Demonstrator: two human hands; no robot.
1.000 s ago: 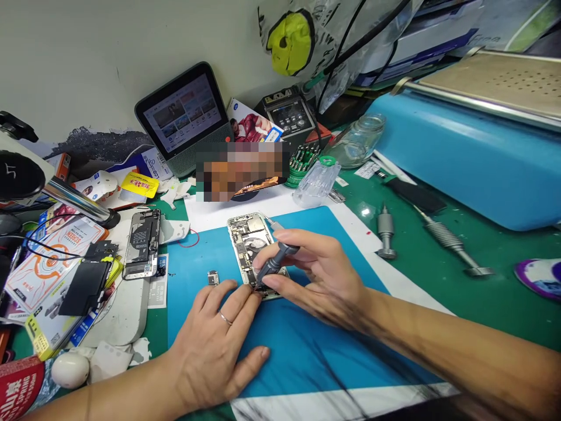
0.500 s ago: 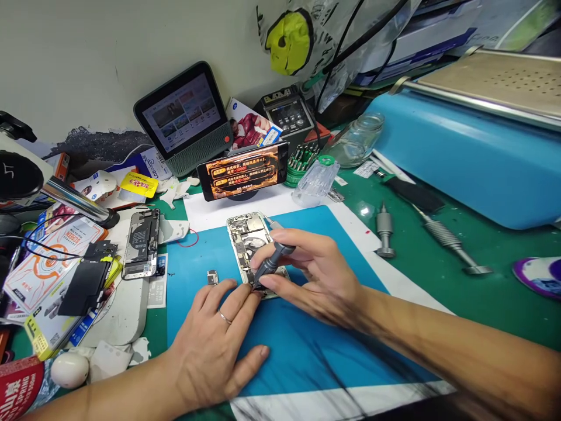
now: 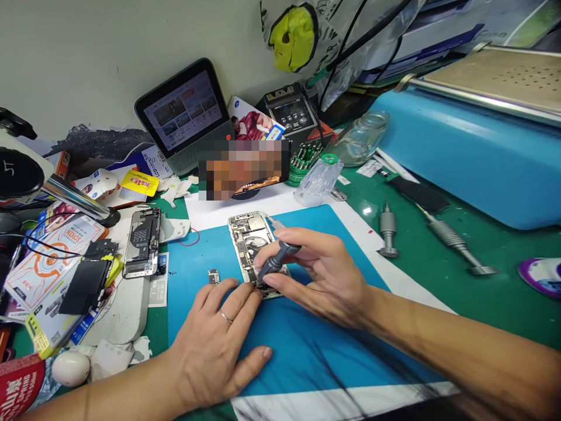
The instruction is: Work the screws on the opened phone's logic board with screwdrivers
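An opened phone with its insides bare lies on a blue work mat. My right hand is closed on a dark grey screwdriver, whose tip points down at the phone's near end. My left hand lies flat on the mat with fingers spread, a ring on one finger, and its fingertips press the phone's near edge. A small loose part sits on the mat just left of the phone.
A second opened phone lies to the left beside boxes and dark panels. Behind stand a small screen, a propped phone, a bit holder and a glass jar. A blue machine fills the right; metal tools lie on the green mat.
Hardly anything has moved: both hands stay at the phone's near end with the screwdriver in place. The view has shifted very slightly.
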